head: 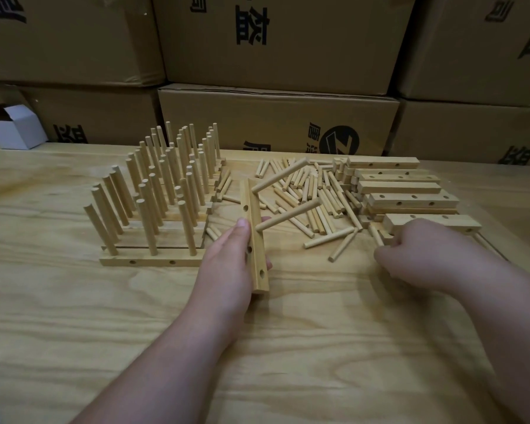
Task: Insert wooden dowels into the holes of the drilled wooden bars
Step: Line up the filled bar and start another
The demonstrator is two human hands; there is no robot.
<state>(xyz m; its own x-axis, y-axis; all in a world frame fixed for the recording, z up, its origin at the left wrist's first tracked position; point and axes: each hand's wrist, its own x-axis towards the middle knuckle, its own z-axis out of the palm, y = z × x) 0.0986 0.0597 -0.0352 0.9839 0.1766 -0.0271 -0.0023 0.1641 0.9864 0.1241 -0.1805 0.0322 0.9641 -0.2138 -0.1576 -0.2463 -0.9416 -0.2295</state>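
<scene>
Now the left hand (227, 258) grips a drilled wooden bar (255, 240) near the middle of the wooden table (74, 332), thumb on its top face and fingers curled round the underside. The bar points away from the person, with two dowels (283, 175) seated in its far holes and slanting out to the right; nearer holes show bare. The right hand (426, 255) rests knuckles-up toward the right edge, fingers curled under, at the near end of the stack of undrilled-looking and drilled bars (410, 194); I cannot tell whether it pinches anything. Between the hands, a loose heap of dowels (312, 197) lies scattered toward the far edge. Left of the held bar stand finished bars (153, 203) in rows, dowels upright. Cardboard boxes (276, 117) line the far edge, with a small white box (16, 127) at the far left corner.
</scene>
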